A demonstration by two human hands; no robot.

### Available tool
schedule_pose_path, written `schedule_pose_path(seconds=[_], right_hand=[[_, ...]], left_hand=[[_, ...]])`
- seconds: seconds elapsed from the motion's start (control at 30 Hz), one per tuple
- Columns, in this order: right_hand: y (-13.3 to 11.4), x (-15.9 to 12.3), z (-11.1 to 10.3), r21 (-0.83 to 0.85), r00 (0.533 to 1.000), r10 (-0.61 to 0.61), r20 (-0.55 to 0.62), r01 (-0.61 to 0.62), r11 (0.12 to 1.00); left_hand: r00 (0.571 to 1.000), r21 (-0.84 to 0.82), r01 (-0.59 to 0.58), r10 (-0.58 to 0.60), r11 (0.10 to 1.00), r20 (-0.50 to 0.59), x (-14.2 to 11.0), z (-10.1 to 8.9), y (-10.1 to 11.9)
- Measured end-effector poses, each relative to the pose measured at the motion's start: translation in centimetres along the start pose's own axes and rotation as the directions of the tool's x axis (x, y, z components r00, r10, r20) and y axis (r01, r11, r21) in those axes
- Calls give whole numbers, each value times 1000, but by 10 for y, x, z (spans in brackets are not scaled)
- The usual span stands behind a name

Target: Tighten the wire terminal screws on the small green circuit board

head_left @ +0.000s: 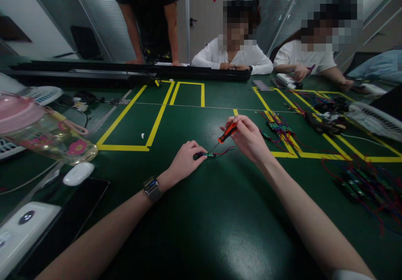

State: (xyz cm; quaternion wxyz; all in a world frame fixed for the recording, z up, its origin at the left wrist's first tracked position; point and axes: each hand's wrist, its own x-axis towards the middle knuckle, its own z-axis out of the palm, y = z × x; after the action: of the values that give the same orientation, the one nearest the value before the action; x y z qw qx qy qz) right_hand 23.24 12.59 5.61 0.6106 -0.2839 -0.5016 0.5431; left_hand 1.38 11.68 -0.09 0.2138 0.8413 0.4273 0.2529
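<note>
My right hand point(249, 135) grips an orange and black screwdriver point(228, 132) in its fingers. The shaft slants down and left, its tip at or just above a small green circuit board point(210, 155) with red and dark wires trailing to the right. Fingers of my left hand point(187, 158) pinch the board's left end against the table. A metal-banded watch sits on my left wrist. Whether the tip touches the board is too small to tell.
Right of my hands lies a cluster of wired boards point(279, 126), and a larger pile point(370, 183) is nearer me. At left are a pink-lidded bottle point(75, 144), a white case point(78, 174), a dark phone point(67, 221) and a power strip point(28, 225). People are across the green table.
</note>
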Motion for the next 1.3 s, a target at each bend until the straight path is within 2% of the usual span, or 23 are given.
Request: schedule_pose_path(seconds=[0.13,0.3,0.47,0.6,0.8,1.03,1.3], right_hand=[[-2,0,-2,-43,1000,20,16,-19,999],[-3,0,-3,-5,998,37,45,-37,999],[-2,-1,3,-4,999,14,40,-14,1000],[-3,-2,7,-27,998,43,49,-42,999],[-4,-2,5,37,996,74,40,-75,996],[-3,-1,1,-20,999,17,29,-16,1000],[-5,-1,0,-8,994,71,77,-71,997]], left_hand=[[1000,6,1,-1,1000,0,0,0,1],[1000,14,6,-6,1000,7,-1,0,1],[1000,12,-2,2,1000,4,-1,1,-1],[1000,10,-6,6,1000,2,-1,2,-2],[1000,25,5,-5,1000,12,-1,1,0],[1000,5,16,-16,1000,12,0,-1,3],[1000,19,8,-8,1000,17,0,-2,4]])
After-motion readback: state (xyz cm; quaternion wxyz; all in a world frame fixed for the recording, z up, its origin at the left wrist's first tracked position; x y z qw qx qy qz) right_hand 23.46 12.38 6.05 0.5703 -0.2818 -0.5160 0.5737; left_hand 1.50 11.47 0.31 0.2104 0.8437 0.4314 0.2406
